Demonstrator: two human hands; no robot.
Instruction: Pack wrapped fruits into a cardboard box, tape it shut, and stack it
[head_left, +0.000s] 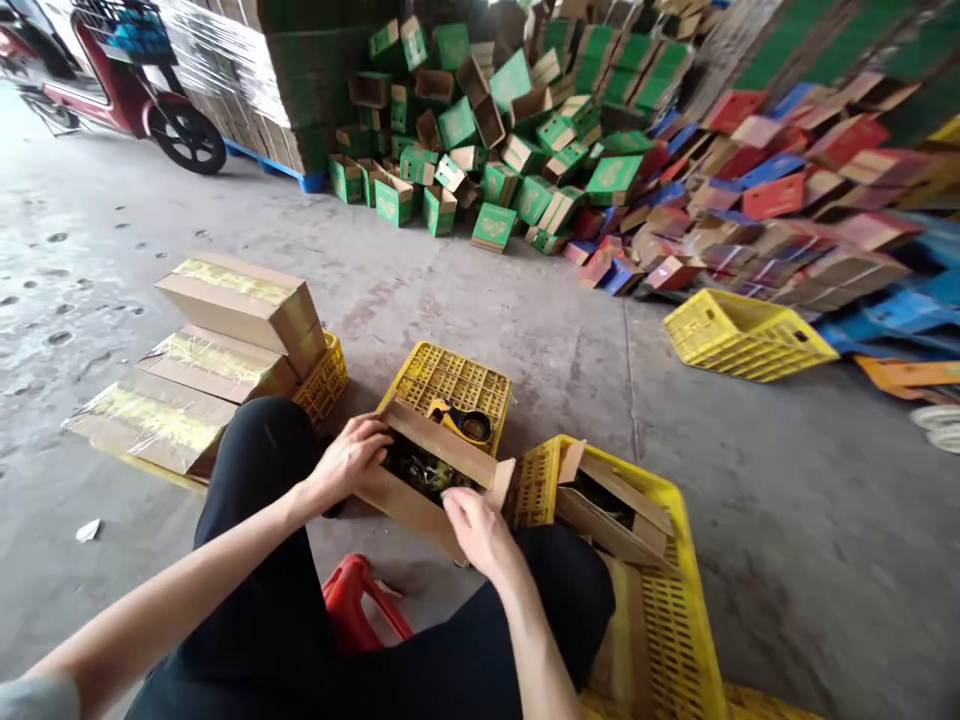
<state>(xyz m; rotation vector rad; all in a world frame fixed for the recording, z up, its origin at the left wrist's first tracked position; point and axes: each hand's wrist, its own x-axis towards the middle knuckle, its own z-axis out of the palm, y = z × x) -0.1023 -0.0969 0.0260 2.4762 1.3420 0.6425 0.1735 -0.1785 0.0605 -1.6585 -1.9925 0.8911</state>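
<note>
An open cardboard box (442, 440) lies tilted between my knees, against an upturned yellow crate (450, 375). Dark, shiny contents (424, 470) show inside it; their kind is unclear. My left hand (352, 460) is closed over the box's left end, fingers at its rim. My right hand (480, 530) is closed at the near wall towards the right end, its fingertips partly hidden. A yellow and black tape dispenser (469, 425) rests on the crate just behind the box.
Taped cartons (232, 295) are stacked at left. To my right, a yellow crate (686, 600) holds another open box (615, 505). A red stool (356, 600) is below me. Green cartons (450, 125), red and blue cartons (772, 195), and a scooter (127, 90) stand farther off.
</note>
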